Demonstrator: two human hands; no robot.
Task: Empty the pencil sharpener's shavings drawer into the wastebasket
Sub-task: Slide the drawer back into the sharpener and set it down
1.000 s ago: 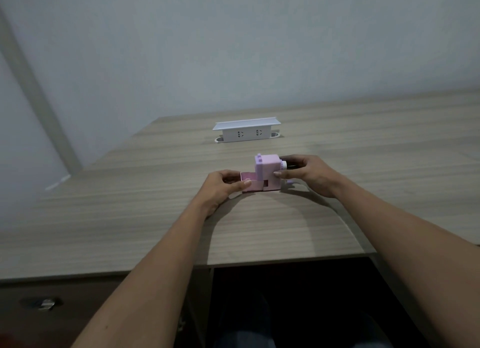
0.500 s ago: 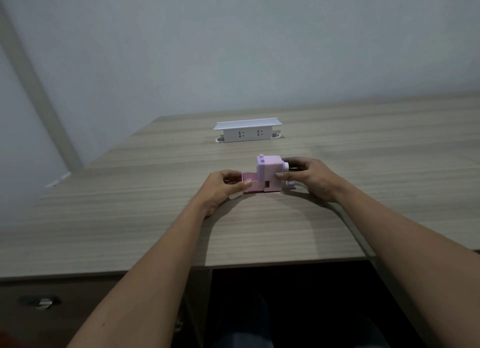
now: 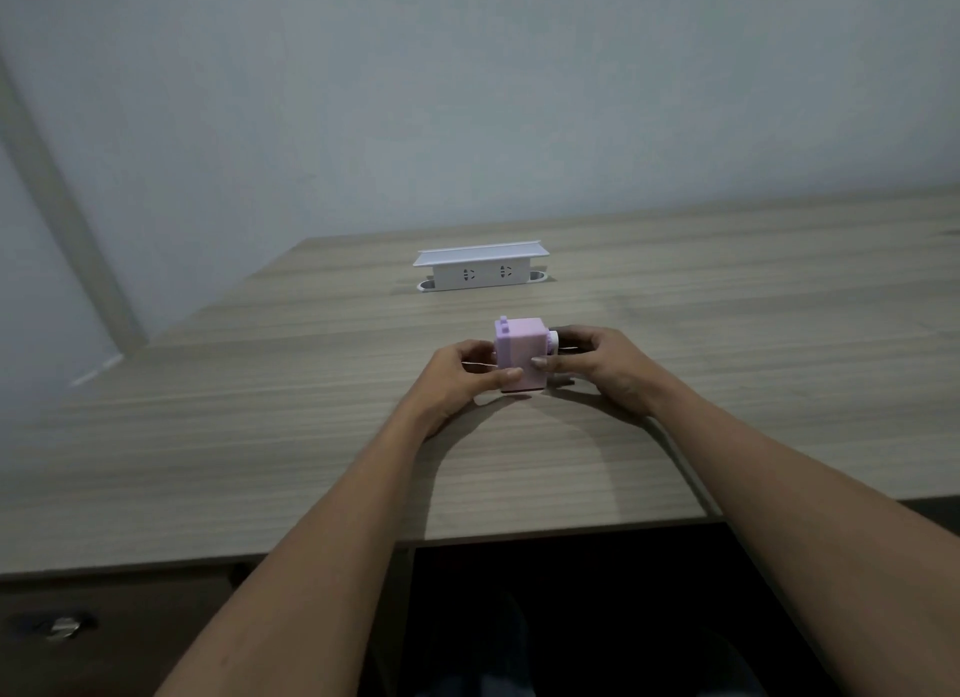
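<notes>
- Leftmost, low in the view, a metal drawer pull showed on the dark front under the bench; nothing there bore on the job.
- Next came the left hand, its fingers curled in and pressed against the lower left face of the pencil sharpener, thumb on the near side. Whether they pinched the shavings drawer itself or only the casing could not be told, since the hand hid that corner.
- At centre, the pink sharpener stood upright on the bench, well in from the near edge, with the white pop-up socket block well behind it.
- No drawer stuck out from the body on any visible side; it looked seated flush, or was hidden behind the left hand.
- On the right, the right hand wrapped the crank side, its fingers closed on the casing and the thumb on the front face, steadying the sharpener.
- No wastebasket appeared anywhere in view.
- By my reading, the step in hand concerned the drawer's seating in the body, with one hand bracing and the other working the drawer end.
- If the drawer had yet to be emptied, the next move would call for a straight pull to the left while the right hand held firm, keeping the drawer level so that no shavings spilled on the way to the bin.
</notes>
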